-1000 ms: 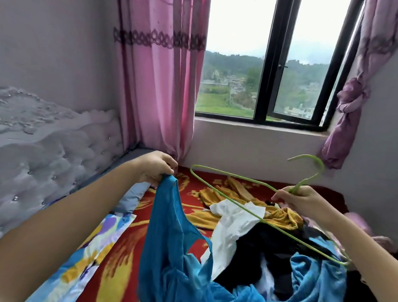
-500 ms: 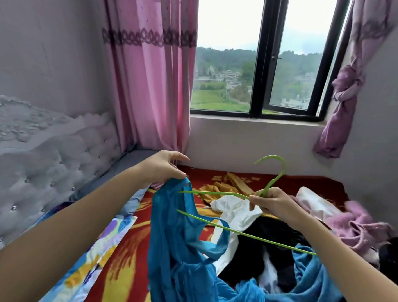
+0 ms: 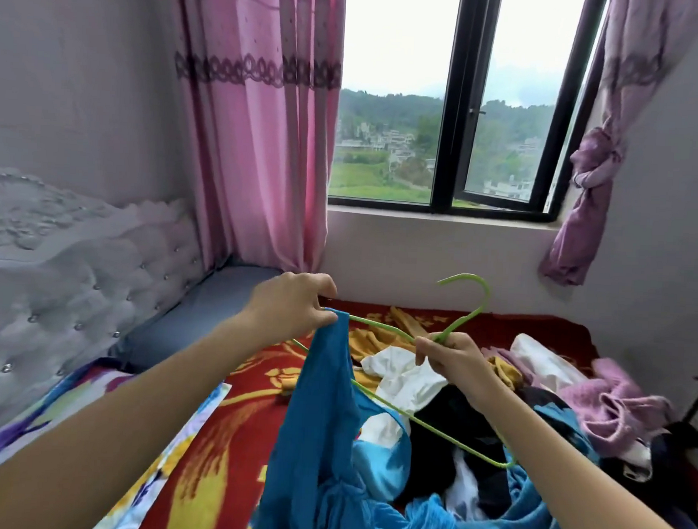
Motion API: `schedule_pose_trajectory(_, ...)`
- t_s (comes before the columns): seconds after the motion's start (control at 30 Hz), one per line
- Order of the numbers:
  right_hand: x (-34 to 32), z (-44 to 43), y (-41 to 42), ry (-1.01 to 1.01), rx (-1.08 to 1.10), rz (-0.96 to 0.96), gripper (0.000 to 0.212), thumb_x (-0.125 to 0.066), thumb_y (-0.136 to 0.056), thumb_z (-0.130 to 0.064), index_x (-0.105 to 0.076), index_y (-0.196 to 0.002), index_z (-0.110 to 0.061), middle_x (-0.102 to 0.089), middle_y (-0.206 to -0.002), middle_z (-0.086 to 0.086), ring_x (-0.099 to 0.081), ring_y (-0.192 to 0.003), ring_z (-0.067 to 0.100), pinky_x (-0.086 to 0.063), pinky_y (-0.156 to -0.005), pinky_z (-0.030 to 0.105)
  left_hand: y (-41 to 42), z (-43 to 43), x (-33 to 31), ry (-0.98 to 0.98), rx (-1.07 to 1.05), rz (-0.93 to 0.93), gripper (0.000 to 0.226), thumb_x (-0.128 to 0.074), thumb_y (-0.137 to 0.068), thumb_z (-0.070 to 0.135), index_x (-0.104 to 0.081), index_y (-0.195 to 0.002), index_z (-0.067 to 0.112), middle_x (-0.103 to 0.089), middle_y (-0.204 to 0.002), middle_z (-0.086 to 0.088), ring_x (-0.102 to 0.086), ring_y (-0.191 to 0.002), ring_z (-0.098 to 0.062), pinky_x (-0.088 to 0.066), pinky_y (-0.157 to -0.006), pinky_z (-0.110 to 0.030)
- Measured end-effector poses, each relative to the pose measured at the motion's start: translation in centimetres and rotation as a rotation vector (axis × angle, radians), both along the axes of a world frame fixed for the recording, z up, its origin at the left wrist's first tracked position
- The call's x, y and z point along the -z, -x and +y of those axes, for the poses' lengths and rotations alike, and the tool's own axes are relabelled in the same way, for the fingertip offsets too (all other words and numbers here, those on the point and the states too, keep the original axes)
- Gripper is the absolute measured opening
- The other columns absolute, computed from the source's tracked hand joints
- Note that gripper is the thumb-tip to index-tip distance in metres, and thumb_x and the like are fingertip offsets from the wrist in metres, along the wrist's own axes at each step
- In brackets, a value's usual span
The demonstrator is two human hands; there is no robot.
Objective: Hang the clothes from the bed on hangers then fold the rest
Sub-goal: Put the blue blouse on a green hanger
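"What changed?"

"The right hand (image 3: 451,358), gripping the thin green wire hanger (image 3: 444,428) at its neck, swung it left. Its end now sits behind the teal blue garment (image 3: 321,403)."

"And that garment?"

"The left hand (image 3: 289,305) pinches it up above the bed. I'd say threading has begun."

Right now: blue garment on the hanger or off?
Partly on. One end of the hanger sits inside the garment top, pinched by the left hand; the other end is bare. The right hand grips its neck.
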State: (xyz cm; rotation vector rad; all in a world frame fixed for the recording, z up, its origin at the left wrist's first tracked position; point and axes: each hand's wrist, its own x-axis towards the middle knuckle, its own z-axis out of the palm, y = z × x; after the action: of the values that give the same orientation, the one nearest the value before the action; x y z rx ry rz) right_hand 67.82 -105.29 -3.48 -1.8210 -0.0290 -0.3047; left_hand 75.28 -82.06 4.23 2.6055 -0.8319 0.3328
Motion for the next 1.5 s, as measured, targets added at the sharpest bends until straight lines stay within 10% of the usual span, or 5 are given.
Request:
schedule_pose_trajectory(0.2,-0.9,0.6,0.5,-0.089,0.022,-0.023,0.039,-0.052,-0.093,-0.010,-0.055,-0.054,-0.005,-0.030,-0.036,-0.010,-0.024,-0.033,0.000,-0.019,-0.036,0.009,-0.4,1.1,0.3,-0.234,0.128,-0.156,0.049,-0.060,-0.083,0.051,-0.055,-0.127,0.029,-0.050,-0.126,0.006,-0.039,-0.123,-0.016,-0.029,-0.098,-0.036)
schedule_pose_trajectory(0.57,-4.8,-0.4,1.9,0.006,0.057,-0.129,0.019,-0.059,-0.079,-0.036,-0.071,-0.077,-0.021,-0.071,-0.070,-0.006,-0.061,-0.062,0.005,-0.045,-0.058,0.016,0.0,2.8,-0.4,0.123,0.093,-0.157,0.014,-0.066,-0.085,0.027,-0.075,-0.092,0.019,-0.068,-0.082,0.003,-0.058,-0.081,-0.016,-0.043,-0.071,-0.033)
schedule_pose_trajectory(0.77,-0.1,-7.2,1.1,-0.277,0.561,0.111,0.039,-0.038,-0.099,-0.034,-0.062,-0.077,-0.014,-0.060,-0.081,0.004,-0.052,-0.063,0.012,-0.036,-0.057,0.024,-0.9,6.3,-1.8,0.404,0.074,-0.118,0.006,-0.068,-0.082,0.009,-0.075,-0.085,0.009,-0.062,-0.066,0.015,-0.053,-0.064,-0.001,-0.042,-0.066,-0.026)
schedule_pose_trajectory(1.07,7.5,3.1,-2.6,-0.020,0.066,0.423,0.068,-0.063,-0.088,-0.034,-0.030,-0.144,-0.014,-0.041,-0.141,0.009,-0.045,-0.120,0.017,-0.038,-0.088,0.025,0.4,5.3,-3.2,0.453,0.126,-0.093,0.009,-0.067,-0.084,0.006,-0.070,-0.081,0.014,-0.062,-0.066,0.009,-0.053,-0.061,0.006,-0.038,-0.060,-0.007)
schedule_pose_trajectory(1.5,7.2,3.1,-5.7,0.034,0.167,0.194,0.036,-0.034,-0.090,0.008,-0.062,-0.110,-0.003,-0.058,-0.094,0.005,-0.053,-0.083,0.015,-0.044,-0.060,0.008,0.1,10.3,-1.4,0.648,0.069,0.000,0.012,-0.066,-0.082,-0.001,-0.069,-0.086,0.009,-0.062,-0.055,0.024,-0.052,-0.056,0.012,-0.038,-0.060,-0.003)
